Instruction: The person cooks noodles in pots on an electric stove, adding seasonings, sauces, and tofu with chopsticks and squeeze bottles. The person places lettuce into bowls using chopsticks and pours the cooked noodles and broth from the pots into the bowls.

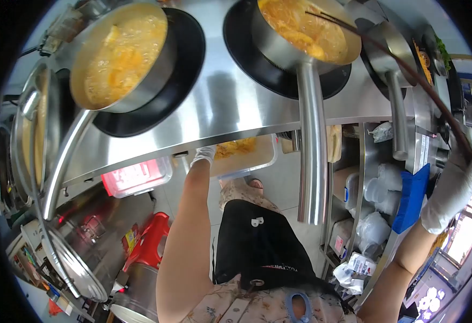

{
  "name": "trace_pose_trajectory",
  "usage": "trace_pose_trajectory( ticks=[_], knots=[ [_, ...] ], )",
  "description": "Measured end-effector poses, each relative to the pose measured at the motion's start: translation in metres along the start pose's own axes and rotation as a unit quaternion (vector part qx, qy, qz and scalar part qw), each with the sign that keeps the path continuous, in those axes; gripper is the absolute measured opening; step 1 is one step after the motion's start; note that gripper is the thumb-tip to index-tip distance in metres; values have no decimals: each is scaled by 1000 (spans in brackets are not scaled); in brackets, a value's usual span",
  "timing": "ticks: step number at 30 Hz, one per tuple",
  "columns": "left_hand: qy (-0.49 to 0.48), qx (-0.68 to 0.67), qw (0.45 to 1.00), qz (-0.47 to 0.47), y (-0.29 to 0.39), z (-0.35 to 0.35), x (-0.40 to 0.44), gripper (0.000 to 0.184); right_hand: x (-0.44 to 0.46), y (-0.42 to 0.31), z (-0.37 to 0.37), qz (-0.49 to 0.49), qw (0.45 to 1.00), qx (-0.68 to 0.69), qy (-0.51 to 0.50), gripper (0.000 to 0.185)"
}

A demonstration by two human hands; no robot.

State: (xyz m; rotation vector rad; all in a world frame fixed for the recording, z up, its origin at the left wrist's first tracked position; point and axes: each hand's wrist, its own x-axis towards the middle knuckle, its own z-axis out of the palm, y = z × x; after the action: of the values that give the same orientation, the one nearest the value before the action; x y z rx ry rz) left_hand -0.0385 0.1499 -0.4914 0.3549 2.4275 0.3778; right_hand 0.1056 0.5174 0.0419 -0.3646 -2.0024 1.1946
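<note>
At left, a red plastic stool [148,245] near a red-and-clear container [139,176]. At right, a metal shelf [361,156] holding clear plastic tubs [376,190], beside a blue panel [411,199]; at far right, green leaves [441,53].

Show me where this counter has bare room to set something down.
Bare steel counter shows between the black rings under the left pot and middle pot. Crowded on the right: small pot close by, chopsticks slanting over it.
</note>
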Motion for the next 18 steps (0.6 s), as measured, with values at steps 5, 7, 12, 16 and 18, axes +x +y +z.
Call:
trace_pose_trajectory(
  ticks=[5, 7, 12, 16, 18],
  knots=[
    [63, -43, 997, -3, 17, 41, 34, 40, 5, -43, 87, -61, 663, 626, 407, 26],
    [90, -57, 994, -5, 8, 49, 34, 40, -5, -20, 47, -104, 900, 352, 235, 28],
    [150, -79, 985, -25, -3, 41, 49, 39, -7, -2, 29, -123, 988, 89, -2, 32],
    [211, -95, 972, -44, -2, 30, 33, 39, -8, -10, 27, 57, 908, 415, -1, 26],
    [239, -102, 964, -56, -6, 23, 22, 38, -5, -16, 25, 103, 756, 643, 65, 31]
  ],
)
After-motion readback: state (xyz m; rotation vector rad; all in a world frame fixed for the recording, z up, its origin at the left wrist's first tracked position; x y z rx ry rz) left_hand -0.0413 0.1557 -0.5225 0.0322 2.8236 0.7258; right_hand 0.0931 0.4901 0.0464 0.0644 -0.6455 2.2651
